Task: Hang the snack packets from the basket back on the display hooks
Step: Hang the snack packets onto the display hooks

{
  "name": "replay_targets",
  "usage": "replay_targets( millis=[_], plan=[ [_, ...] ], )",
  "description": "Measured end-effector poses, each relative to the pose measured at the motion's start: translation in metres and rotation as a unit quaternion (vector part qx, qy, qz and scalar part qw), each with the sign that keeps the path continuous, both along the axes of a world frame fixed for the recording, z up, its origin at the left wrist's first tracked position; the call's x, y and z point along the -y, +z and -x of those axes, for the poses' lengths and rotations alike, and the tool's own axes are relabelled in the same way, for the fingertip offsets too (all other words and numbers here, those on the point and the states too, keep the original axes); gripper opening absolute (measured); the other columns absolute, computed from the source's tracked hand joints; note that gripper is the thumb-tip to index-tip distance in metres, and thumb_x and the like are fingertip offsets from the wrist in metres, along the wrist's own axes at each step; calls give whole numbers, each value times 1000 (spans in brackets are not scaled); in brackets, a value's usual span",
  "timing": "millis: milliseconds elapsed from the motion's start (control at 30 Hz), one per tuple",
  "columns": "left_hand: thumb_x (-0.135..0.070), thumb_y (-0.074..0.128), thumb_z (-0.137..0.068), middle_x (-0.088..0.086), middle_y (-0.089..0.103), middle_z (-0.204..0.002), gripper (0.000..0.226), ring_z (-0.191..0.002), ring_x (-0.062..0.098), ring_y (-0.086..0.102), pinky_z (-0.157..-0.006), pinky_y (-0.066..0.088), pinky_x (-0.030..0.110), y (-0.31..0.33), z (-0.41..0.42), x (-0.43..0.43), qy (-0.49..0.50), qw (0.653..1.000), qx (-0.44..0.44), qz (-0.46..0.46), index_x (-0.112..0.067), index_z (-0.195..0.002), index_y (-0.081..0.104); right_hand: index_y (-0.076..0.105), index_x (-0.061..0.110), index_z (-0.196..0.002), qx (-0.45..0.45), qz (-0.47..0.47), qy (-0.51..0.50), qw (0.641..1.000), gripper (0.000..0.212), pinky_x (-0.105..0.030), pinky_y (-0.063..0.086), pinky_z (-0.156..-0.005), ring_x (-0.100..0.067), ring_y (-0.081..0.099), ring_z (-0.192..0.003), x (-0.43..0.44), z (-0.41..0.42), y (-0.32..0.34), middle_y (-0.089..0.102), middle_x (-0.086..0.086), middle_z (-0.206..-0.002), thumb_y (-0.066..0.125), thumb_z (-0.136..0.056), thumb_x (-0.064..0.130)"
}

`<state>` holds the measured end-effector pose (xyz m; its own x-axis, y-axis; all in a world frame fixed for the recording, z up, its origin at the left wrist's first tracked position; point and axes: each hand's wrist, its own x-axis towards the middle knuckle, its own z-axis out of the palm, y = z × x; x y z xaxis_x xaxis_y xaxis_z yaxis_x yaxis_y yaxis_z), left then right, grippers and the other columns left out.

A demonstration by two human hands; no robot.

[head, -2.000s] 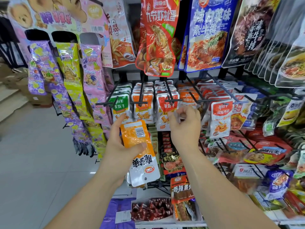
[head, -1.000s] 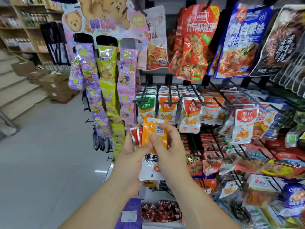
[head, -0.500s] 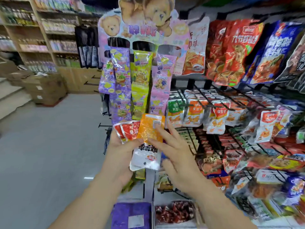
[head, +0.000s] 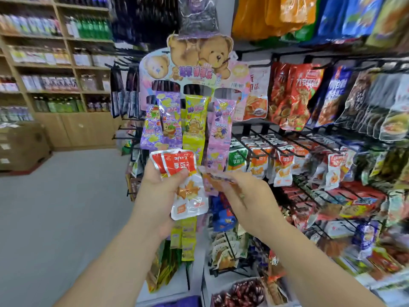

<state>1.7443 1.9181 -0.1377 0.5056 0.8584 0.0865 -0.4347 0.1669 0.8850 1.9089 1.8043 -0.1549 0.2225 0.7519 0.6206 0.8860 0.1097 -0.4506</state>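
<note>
Snack aisle: grey floor (head: pixel 55 207), wooden shelves (head: pixel 44 63) far left, hook rack (head: pixel 272 140) on the right.
Before the rack's left edge, our left hand (head: pixel 159 196) grips red-and-white packets (head: pixel 183 180) upright, red end up; our right hand (head: pixel 247 196) pinches a blurred orange packet (head: pixel 215 179) lying crosswise beside them.

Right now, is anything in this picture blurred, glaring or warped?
Head view: motion blur smears the right hand and its orange packet; the red-and-white packets in the left hand look sharper; snack racks at the frame's right edge streak; wooden shelves lean from the wide lens.
</note>
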Motion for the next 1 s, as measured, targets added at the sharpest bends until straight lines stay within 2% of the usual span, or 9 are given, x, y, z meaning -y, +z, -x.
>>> replay_targets(
  millis=[67, 200, 300, 433, 500, 600, 767, 867, 1000],
  plan=[
    [5, 61, -97, 11, 73, -110, 52, -87, 28, 75, -67, 62, 45, 20, -4, -3, -6, 999, -6, -39, -27, -137, 56, 61, 36, -123, -105, -16, 2, 994, 21, -24, 41, -52, -14, 54, -59, 0, -1, 15, 63, 7, -72, 54, -106, 24],
    [0, 65, -97, 10, 74, -112, 41, -93, 33, 74, -78, 62, 55, 64, -21, -7, -13, 994, 1, -106, -36, -118, 63, 53, 41, -134, -292, -82, 13, 953, 38, -48, 61, -84, -21, 69, -103, -2, -15, 58, 69, 8, -121, 59, -98, 30],
    [-2, 67, -97, 13, 74, -114, 38, -94, 34, 75, -78, 63, 55, 96, -39, -5, -16, 988, 7, -155, -34, -117, 62, 66, 37, -113, -363, -134, 8, 922, 21, -63, 58, -75, -39, 67, -83, -2, -34, 92, 73, -8, -104, 55, -95, 34],
    [-1, 65, -97, 3, 77, -109, 45, -96, 25, 77, -72, 61, 41, 137, -66, -2, -5, 976, 38, -214, -35, -127, 60, 53, 2, -93, -301, -179, -40, 936, 55, -49, 40, -62, -22, 43, -67, -1, -59, 141, 47, -9, -73, 54, -93, 57],
    [2, 64, -98, 1, 78, -105, 52, -89, 23, 77, -66, 62, 39, 157, -77, 0, -3, 972, 55, -227, -31, -137, 55, 56, 2, -91, -277, -190, -41, 941, 58, -44, 41, -64, -21, 47, -66, -2, -71, 167, 51, -10, -72, 55, -89, 60],
    [5, 62, -97, 2, 74, -97, 46, -74, 19, 75, -55, 59, 35, 183, -90, 3, 8, 969, 78, -235, -34, -122, 58, 67, 9, -84, -274, -215, -27, 937, 44, -47, 49, -59, -21, 55, -62, -2, -86, 209, 63, -14, -68, 59, -95, 52],
    [3, 62, -99, 5, 74, -113, 51, -88, 23, 77, -66, 64, 44, 216, -103, 8, 32, 960, 100, -258, -40, -126, 57, 51, -9, -90, -266, -256, 10, 930, 55, -36, 31, -53, -22, 35, -58, -9, -102, 280, 40, -8, -70, 61, -99, 44],
    [-1, 64, -99, 0, 76, -111, 53, -95, 25, 78, -70, 65, 47, 227, -107, 9, 42, 958, 108, -261, -43, -130, 56, 49, 4, -75, -242, -266, 3, 933, 41, -30, 24, -51, -17, 31, -55, -25, -106, 318, 33, -6, -64, 59, -102, 34],
    [-1, 65, -99, -5, 77, -105, 55, -92, 22, 78, -66, 65, 44, 241, -108, 9, 64, 952, 111, -277, -53, -117, 56, 28, 22, -59, -231, -278, 1, 932, 54, -28, 18, -50, -14, 23, -48, -50, -114, 352, 23, 8, -49, 59, -102, 33]
  ],
)
